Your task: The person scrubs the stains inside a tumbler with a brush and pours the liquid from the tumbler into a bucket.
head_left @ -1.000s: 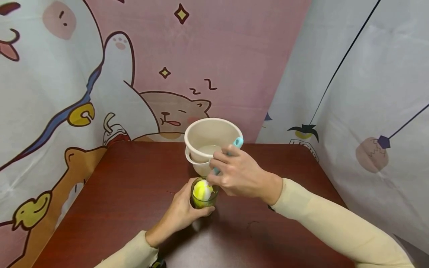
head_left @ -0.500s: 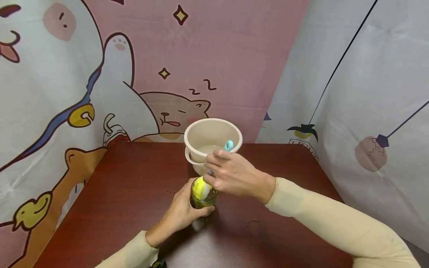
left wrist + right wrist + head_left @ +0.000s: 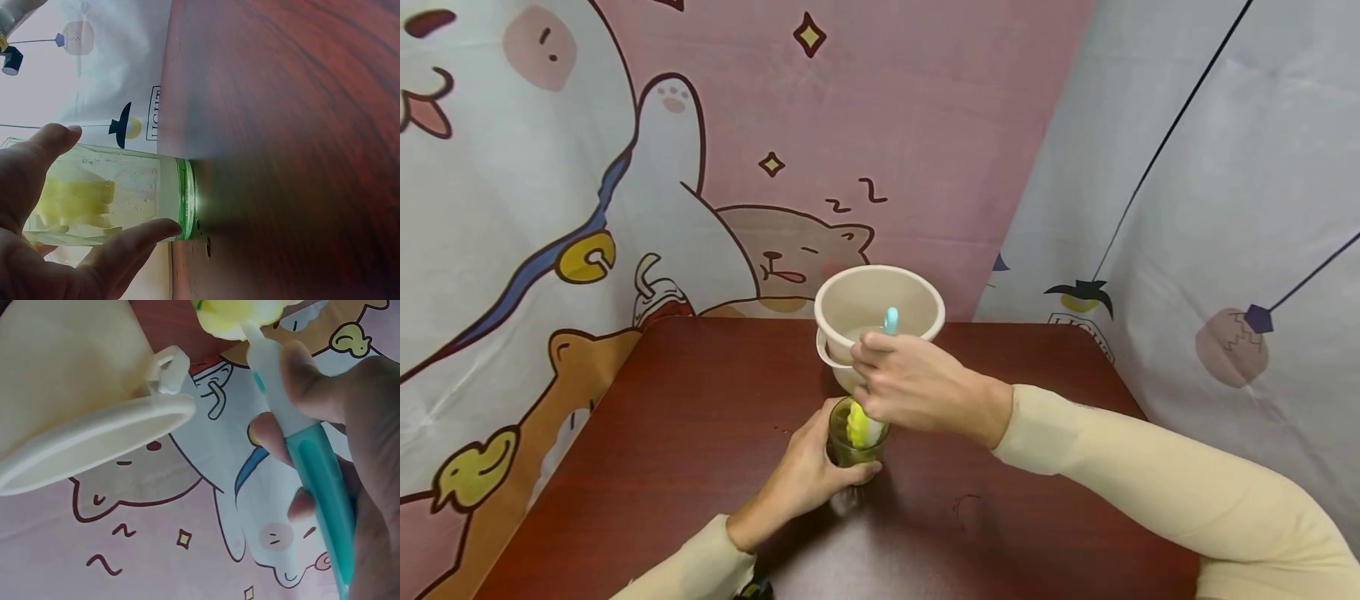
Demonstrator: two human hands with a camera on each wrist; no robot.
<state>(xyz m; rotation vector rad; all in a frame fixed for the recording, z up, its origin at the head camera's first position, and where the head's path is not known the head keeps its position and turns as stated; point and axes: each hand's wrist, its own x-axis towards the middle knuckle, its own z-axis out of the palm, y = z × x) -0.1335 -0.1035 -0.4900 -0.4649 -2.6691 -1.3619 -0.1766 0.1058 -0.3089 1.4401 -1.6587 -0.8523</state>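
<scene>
My left hand grips a green-tinted drinking glass from the left, thumb at the near side. In the left wrist view the glass stands with its thick base at the tabletop, small droplets on its wall. My right hand holds a sponge cup brush by its teal-and-white handle, fingers curled round it. The brush's yellow-and-white sponge head is inside the glass mouth; through the wall it shows as a yellow blur. The handle's light-blue end points up.
Just behind the glass stands a cream bucket with its handle hanging at the front. The dark red-brown table has a few wet marks. Cartoon-print cloths hang close behind and at both sides.
The brush handle has swung from leaning right to nearly upright as my right hand shifted left. The sponge head has moved rightward and lower in the glass. My left hand stays put.
</scene>
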